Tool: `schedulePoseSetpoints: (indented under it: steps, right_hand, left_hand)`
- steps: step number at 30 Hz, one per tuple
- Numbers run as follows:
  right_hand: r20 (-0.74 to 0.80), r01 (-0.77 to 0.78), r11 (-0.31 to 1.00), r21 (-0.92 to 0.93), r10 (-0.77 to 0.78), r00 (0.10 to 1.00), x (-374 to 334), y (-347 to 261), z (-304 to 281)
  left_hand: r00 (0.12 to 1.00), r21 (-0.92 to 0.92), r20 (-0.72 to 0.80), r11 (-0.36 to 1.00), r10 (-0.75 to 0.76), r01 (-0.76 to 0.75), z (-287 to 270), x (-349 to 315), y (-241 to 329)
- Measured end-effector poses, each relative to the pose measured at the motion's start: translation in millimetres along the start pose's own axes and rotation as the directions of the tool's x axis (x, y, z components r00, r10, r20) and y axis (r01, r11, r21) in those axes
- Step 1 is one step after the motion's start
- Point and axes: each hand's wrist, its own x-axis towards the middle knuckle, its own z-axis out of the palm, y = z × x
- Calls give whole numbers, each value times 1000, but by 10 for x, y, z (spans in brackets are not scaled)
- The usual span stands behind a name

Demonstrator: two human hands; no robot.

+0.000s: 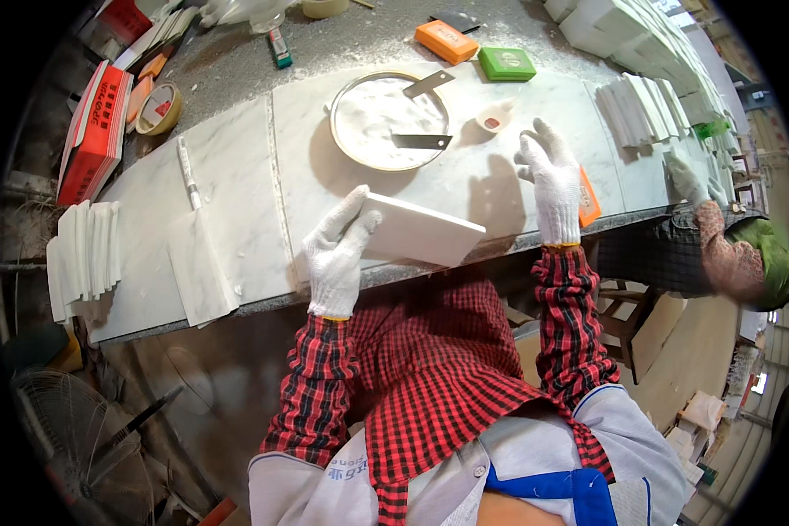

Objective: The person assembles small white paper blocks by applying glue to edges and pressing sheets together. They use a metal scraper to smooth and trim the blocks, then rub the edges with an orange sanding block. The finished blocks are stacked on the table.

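Observation:
My left hand (335,254), in a white knit glove, is closed on one end of a white rectangular tile (425,230), which is tilted over the table's near edge. Gloved in white as well, my right hand (552,180) is raised to the right of the tile, its fingers apart and nothing visible in them. Partly behind its wrist lies an orange block (589,197). Beyond both hands stands a round metal bowl (386,123) of white paste, with two dark flat blades (422,141) resting in it. A small pale cup (494,117) with a reddish spot sits beside the bowl.
Stacked white tiles (83,254) stand at the left, with more tiles (644,110) at the right. A broad-bladed scraper (193,254) lies left of me. Green (507,63) and orange (447,42) boxes sit at the back. A co-worker's gloved hand (688,180) works at the right.

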Motion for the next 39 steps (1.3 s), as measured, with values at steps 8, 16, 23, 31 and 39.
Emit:
schedulePoseSetpoints:
  steps: [8,16,23,31,39]
  right_hand:
    - [126,-74,985,157,54,991,511,278,296]
    - [371,-55,987,151,-5,929,-268,-299,-108]
    - [696,-226,967,-114,240,676,-650,-711,-98]
    - [729,-294,954,-65,247,639,-583,-809,159]
    - [722,-327,943,-56,264,639,-570,-876,274]
  left_hand:
    - [999,-27,23,999,42,-41,-8,0,-8]
    - [999,-23,31,999,38,-38,-44,-11,12]
    - [998,-17,56,999,38,-37,-31,9,0]
    - [999,21,51,1000,0,-1,-24,-10,97]
    - [995,-68,100,998,5,2,-72,8,20]
